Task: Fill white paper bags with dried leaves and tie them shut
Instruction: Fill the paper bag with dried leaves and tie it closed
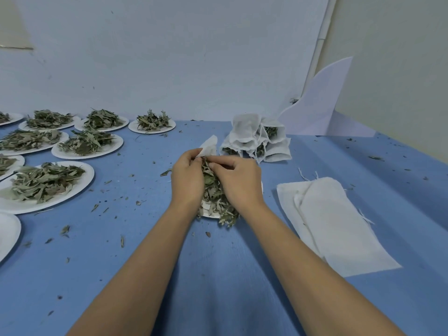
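Note:
My left hand [188, 177] pinches the near edge of a white paper bag [209, 145] that lies just beyond my fingers. My right hand [238, 181] grips a bunch of dried leaves [214, 197] at its top end, close to the bag's mouth. The leaves run down between both hands onto a white paper plate [210, 215], which is mostly hidden under them. A heap of filled white bags [257, 141] stands behind my right hand.
Several paper plates heaped with dried leaves [46, 184] cover the left of the blue table [218, 275]. A stack of flat empty bags [332, 219] lies at the right. Leaf crumbs are scattered around. A white board [320, 100] leans at the back right.

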`<move>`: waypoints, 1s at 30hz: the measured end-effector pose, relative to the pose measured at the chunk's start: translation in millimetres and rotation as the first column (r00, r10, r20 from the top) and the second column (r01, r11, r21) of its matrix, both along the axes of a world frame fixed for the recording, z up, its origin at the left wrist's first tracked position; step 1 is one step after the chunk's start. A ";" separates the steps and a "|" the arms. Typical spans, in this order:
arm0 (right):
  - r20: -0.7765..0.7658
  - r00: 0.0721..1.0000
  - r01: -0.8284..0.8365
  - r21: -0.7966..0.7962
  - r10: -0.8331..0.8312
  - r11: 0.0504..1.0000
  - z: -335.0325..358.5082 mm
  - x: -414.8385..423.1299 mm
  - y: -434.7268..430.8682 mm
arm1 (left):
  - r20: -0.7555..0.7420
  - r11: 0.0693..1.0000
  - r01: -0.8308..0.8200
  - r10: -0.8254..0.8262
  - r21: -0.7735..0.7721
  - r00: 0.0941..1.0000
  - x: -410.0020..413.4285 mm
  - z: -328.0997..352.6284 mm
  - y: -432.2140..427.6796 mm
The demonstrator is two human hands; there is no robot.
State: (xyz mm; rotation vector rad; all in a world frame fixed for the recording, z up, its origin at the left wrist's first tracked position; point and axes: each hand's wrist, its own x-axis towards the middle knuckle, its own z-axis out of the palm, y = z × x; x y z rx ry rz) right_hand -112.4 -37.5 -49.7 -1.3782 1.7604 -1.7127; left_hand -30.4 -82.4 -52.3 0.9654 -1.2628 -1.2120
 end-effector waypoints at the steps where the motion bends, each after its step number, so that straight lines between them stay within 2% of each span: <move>1: -0.010 1.000 -0.002 0.001 0.002 1.000 -0.3 0.5 -0.3 | -0.035 0.999 0.021 -0.020 0.036 0.999 0.4 0.9 0.0; 4: 0.036 0.999 -0.022 -0.001 0.022 1.000 -1.3 1.6 -1.2 | -0.043 0.998 0.055 -0.053 0.041 0.998 2.0 1.7 1.1; 9: 0.294 0.955 -0.066 0.081 0.039 0.994 4.0 -7.2 -3.8 | -0.097 0.996 0.062 -0.056 0.066 0.994 5.1 -1.3 -2.0; 12: 0.352 0.932 -0.098 0.018 0.086 0.995 9.3 -12.9 -3.7 | -0.124 0.994 0.073 -0.062 0.082 0.990 6.1 -1.8 -4.3; 14: 0.285 0.958 -0.028 -0.025 0.034 0.999 11.5 -16.7 -3.5 | -0.136 0.992 0.092 -0.079 0.090 0.988 4.7 -1.6 -3.4; 16: 0.132 0.991 0.043 -0.030 -0.039 0.999 11.5 -20.4 -3.4 | -0.147 0.989 0.120 -0.106 0.091 0.983 3.2 -0.3 -2.1; 20: -0.005 0.999 0.034 -0.007 -0.034 0.999 11.1 -21.9 -1.3 | -0.138 0.978 0.203 -0.194 0.049 0.971 3.8 3.4 0.5; 23: -0.041 0.999 0.025 -0.004 -0.025 1.000 12.3 -22.5 -0.7 | -0.107 0.968 0.248 -0.243 0.032 0.964 6.1 5.2 1.9; 30: -0.011 1.000 -0.022 0.016 0.022 1.000 11.9 -24.4 -1.2 | 0.009 0.959 0.284 -0.284 -0.003 0.959 7.2 7.6 5.5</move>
